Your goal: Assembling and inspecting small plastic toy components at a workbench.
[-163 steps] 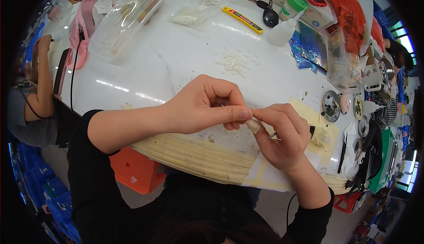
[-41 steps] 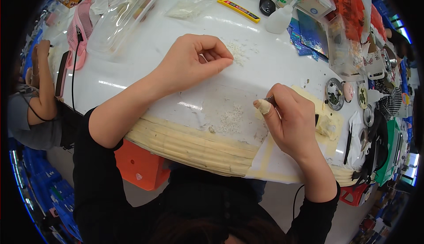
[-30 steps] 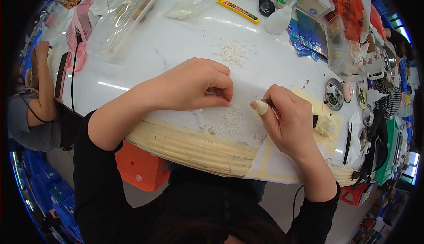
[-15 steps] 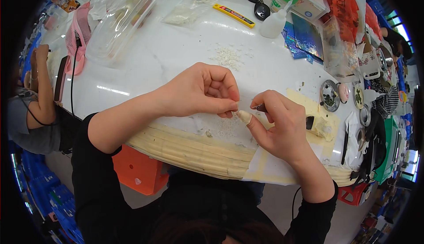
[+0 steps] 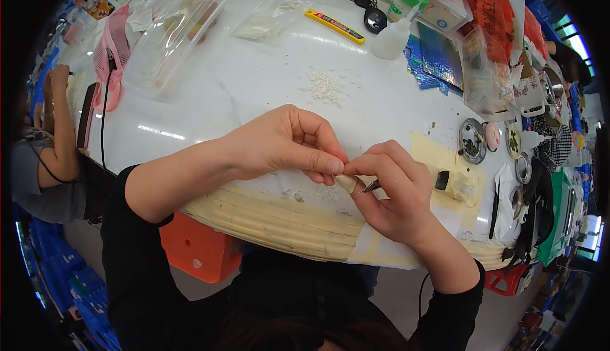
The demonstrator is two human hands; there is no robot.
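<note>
My left hand (image 5: pixel 289 144) is closed in a pinch over the near part of the white table (image 5: pixel 235 65). Its thumb and fingertips meet those of my right hand (image 5: pixel 400 192), and whatever lies between them is too small or hidden to make out. A cream-coloured wrap (image 5: pixel 346 182) covers the tip of my right thumb. My right fingers are curled around a small pointed metal tool (image 5: pixel 371 186), its tip sticking out near the thumb; most of it is hidden. Just beyond my hands lies a scatter of tiny white pieces (image 5: pixel 325 87).
Along the far side are a yellow cutter knife (image 5: pixel 335 27), car keys (image 5: pixel 375 19), a white squeeze bottle (image 5: pixel 389 41) and a clear plastic box (image 5: pixel 175 36). Small round tins (image 5: pixel 472 141) stand at right. Cream padding (image 5: pixel 273 224) lines the near edge. Another person's arm (image 5: pixel 60 109) shows at left.
My right hand has moved left and closed in, its index finger now meeting my left fingertips. The metal tool has turned, its tip now lower beside the thumb. My left hand has dipped slightly.
</note>
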